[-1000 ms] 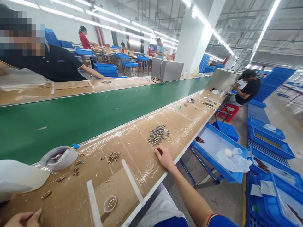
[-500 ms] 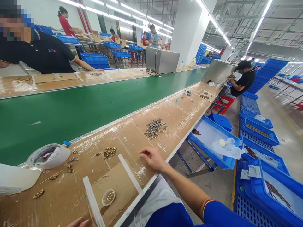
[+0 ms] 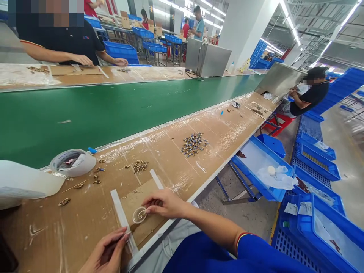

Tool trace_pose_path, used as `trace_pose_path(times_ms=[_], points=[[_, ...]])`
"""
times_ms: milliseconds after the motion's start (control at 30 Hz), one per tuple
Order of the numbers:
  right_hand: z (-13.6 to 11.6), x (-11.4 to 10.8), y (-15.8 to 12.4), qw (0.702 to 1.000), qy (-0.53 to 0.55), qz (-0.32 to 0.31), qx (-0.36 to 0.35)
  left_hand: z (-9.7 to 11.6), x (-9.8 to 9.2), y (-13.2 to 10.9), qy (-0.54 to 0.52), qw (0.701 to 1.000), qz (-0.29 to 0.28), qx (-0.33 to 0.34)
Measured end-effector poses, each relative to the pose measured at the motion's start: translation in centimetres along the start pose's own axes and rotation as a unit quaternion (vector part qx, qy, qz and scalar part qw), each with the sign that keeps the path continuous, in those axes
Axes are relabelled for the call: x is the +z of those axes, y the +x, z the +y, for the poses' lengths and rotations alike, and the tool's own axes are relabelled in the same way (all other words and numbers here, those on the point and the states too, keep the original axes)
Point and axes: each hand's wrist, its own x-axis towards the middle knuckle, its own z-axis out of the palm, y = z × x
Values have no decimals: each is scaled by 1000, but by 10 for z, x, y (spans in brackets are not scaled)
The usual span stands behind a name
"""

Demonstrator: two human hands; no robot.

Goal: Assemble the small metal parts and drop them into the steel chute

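A small clear round dish (image 3: 139, 215) with a thin curved piece in it stands on a cardboard sheet (image 3: 148, 229) between two white tape strips. My right hand (image 3: 166, 204) is at the dish's right rim, thumb and fingers drawn together; whether they grip the rim or something tiny is not clear. My left hand (image 3: 109, 252) hovers by the lower end of the left tape strip (image 3: 122, 212), its thumb and forefinger nearly touching. Anything between them is too small to make out. Beyond the cardboard lie a small pile of brass-coloured pieces (image 3: 140, 166) and a larger pile of blue-and-brass pieces (image 3: 194, 144).
A tape roll (image 3: 73, 163) holding scraps and a white container (image 3: 28, 180) stand at left. Past them runs a green conveyor belt (image 3: 113, 108). A co-worker (image 3: 59, 45) sits across it. Blue trays (image 3: 261, 167) are at my right, and another person (image 3: 311, 91) sits farther along.
My right hand has moved left and nearer, from the bare board to the dish. My left hand has come up into view beside the tape strip. The camera view has shifted.
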Motion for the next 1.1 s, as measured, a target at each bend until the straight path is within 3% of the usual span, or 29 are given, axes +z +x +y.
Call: trace_pose_path(times_ms=[133,267,600,867,967,1100], points=[[6,-1,-3,998,-46,1,-49,-13,-4,2,-12,997,-49,-57],[8,-1,-2,994,-61,-5,-88,-15,-2,1,-27,995,-62,-79],[-6,5,8,973,-193,-11,-124,-17,0,1,-9,994,-100,32],[-15,7,15,934,-307,13,-184,-22,-3,-2,-50,994,-72,-69],[-14,1,13,937,-302,14,-177,-17,-3,-2,-56,993,-74,-79],[-12,-3,6,963,-230,4,-140,-5,0,-3,-51,989,-105,-87]])
